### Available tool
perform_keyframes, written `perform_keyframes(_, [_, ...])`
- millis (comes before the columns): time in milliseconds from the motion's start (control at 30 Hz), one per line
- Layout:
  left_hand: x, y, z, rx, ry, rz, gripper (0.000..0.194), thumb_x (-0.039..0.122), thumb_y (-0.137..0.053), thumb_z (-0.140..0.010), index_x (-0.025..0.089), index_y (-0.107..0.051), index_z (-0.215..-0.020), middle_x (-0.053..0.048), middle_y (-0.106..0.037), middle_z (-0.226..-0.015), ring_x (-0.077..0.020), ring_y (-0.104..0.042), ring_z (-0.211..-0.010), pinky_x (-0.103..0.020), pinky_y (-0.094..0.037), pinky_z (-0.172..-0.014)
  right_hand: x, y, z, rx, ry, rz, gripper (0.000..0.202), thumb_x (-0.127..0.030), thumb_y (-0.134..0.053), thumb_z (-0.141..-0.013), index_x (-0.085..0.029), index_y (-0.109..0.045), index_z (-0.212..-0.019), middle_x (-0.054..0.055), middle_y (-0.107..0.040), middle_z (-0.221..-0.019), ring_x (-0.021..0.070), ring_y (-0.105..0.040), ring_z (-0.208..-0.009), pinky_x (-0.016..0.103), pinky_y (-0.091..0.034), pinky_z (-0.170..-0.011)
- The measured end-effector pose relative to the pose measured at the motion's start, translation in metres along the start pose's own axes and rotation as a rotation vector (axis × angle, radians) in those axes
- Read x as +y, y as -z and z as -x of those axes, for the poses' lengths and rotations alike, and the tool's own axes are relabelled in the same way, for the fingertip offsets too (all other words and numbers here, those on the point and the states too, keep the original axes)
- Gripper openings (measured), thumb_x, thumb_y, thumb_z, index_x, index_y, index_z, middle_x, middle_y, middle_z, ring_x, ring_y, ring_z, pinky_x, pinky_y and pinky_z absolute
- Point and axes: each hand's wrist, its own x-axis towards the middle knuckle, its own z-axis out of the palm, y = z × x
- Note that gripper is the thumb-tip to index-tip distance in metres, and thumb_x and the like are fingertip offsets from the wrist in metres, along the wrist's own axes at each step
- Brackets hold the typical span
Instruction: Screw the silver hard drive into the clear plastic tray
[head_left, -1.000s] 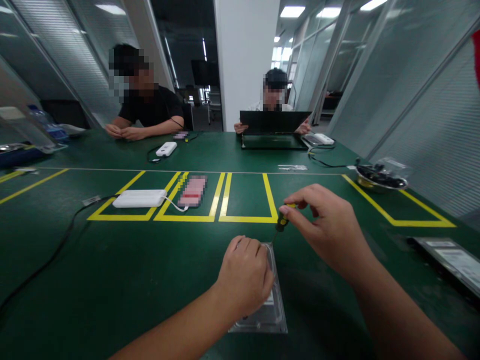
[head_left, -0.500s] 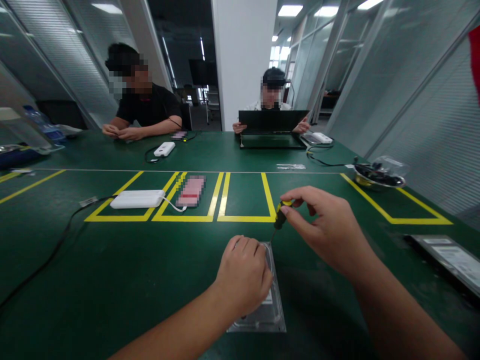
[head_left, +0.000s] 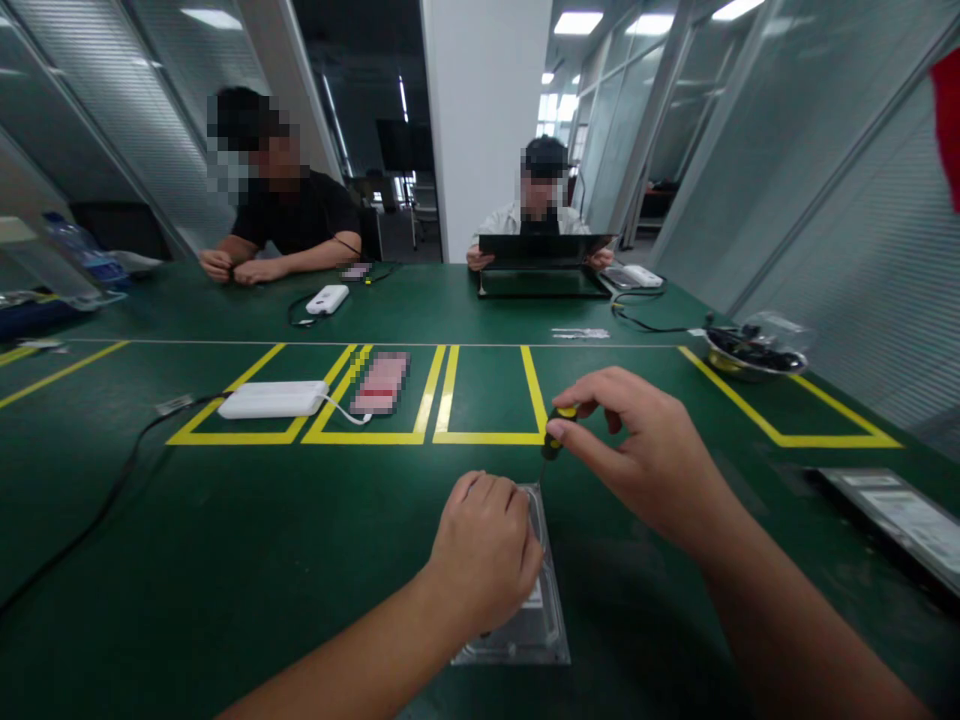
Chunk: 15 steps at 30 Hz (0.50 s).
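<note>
A silver hard drive (head_left: 551, 610) lies flat on the green table in front of me. My left hand (head_left: 487, 545) rests over it with curled fingers, gripping its body and covering much of its top. Between the thumb and fingers of my right hand (head_left: 637, 440) is a small screwdriver (head_left: 553, 440) with a dark green and yellow handle. Its thin shaft points down to the far right corner of the drive. Whether the tip sits in a screw is too small to make out.
Another hard drive (head_left: 892, 515) lies at the right. Beyond are a metal bowl of dark parts (head_left: 757, 362), a white power bank (head_left: 274, 400) cabled to a phone (head_left: 381, 382), and yellow tape outlines. Two people sit opposite; one holds a dark panel (head_left: 536, 250).
The screwdriver handle has shifted slightly left and stands more upright, with my right hand moving along. My left hand and the drive stay put. The person opposite has lowered the dark panel.
</note>
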Motion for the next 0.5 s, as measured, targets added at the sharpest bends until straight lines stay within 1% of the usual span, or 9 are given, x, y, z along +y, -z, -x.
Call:
perform_keyframes(67, [-0.0001,0.0001,0.0000,0.003,0.001,0.002,0.020,0.023,-0.052,-0.086,0.015,-0.066,-0.097,-0.009,-0.063,-0.094,-0.0264,-0.055,-0.093,-0.048,-0.042,-0.096,-0.0005,0.0001,-0.0002,-0.005,-0.002,0.002,0.006,-0.018,-0.066,-0.084,-0.018,-0.067,-0.090,0.001,-0.065,-0.087,0.0150,-0.059,-0.080,0.027,-0.045,-0.070])
perform_keyframes(233, [-0.0009,0.0001,0.0006,0.001,-0.006,0.011,0.020,0.023,-0.051,-0.086,0.015,-0.066,-0.096,-0.008,-0.063,-0.094,-0.0260,-0.055,-0.093,-0.047,-0.042,-0.096,-0.0007,0.0013,0.0010,0.003,-0.021,-0.007,0.016,-0.011,-0.063,-0.082,-0.017,-0.067,-0.095,0.000,-0.068,-0.089,0.0138,-0.061,-0.080,0.026,-0.045,-0.072])
perform_keyframes(433, [-0.0004,-0.0001,0.0009,0.013,-0.008,0.007,0.020,0.022,-0.052,-0.085,0.014,-0.067,-0.098,-0.009,-0.063,-0.093,-0.0266,-0.055,-0.092,-0.048,-0.042,-0.095,-0.0006,-0.0005,-0.0002,-0.029,-0.003,-0.008,0.007,-0.019,-0.067,-0.084,-0.018,-0.068,-0.091,0.002,-0.065,-0.089,0.0146,-0.059,-0.082,0.026,-0.044,-0.069])
perform_keyframes(500, [-0.0002,0.0002,0.0007,0.019,-0.011,0.006,0.021,0.022,-0.052,-0.085,0.014,-0.067,-0.098,-0.009,-0.063,-0.093,-0.0267,-0.055,-0.092,-0.048,-0.043,-0.095,-0.0012,-0.0013,-0.0004,-0.020,-0.009,0.004,0.008,-0.019,-0.067,-0.084,-0.018,-0.067,-0.092,0.002,-0.065,-0.088,0.0148,-0.059,-0.080,0.026,-0.044,-0.067])
